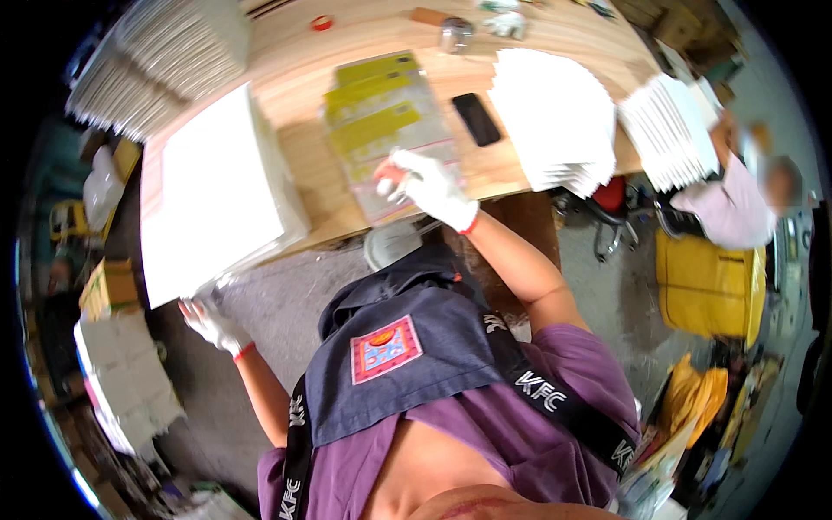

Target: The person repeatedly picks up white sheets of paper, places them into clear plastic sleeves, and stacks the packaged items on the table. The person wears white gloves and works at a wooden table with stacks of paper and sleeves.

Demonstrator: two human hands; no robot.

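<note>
My left hand (215, 328), in a white glove with a red cuff, is just below the near corner of a large white stack of sheets (208, 186). Its fingers are stretched out, and whether they touch the paper I cannot tell. Over the wooden table's front part, my right hand (433, 191) wears a matching glove with bare fingertips. Its fingers are loosely bent and apart, with nothing visible in them. Beneath it lie overlapping yellow-and-grey printed sheets or flat packets (373, 121), slightly blurred.
A black phone (476, 120) lies right of the printed pieces, beside fanned white stacks (555, 117). Farther back are a red tape ring (321, 23), a metal cylinder (456, 35) and white gloves (504, 24). Tall stacks (165, 61) stand far left. A person (732, 204) sits at right.
</note>
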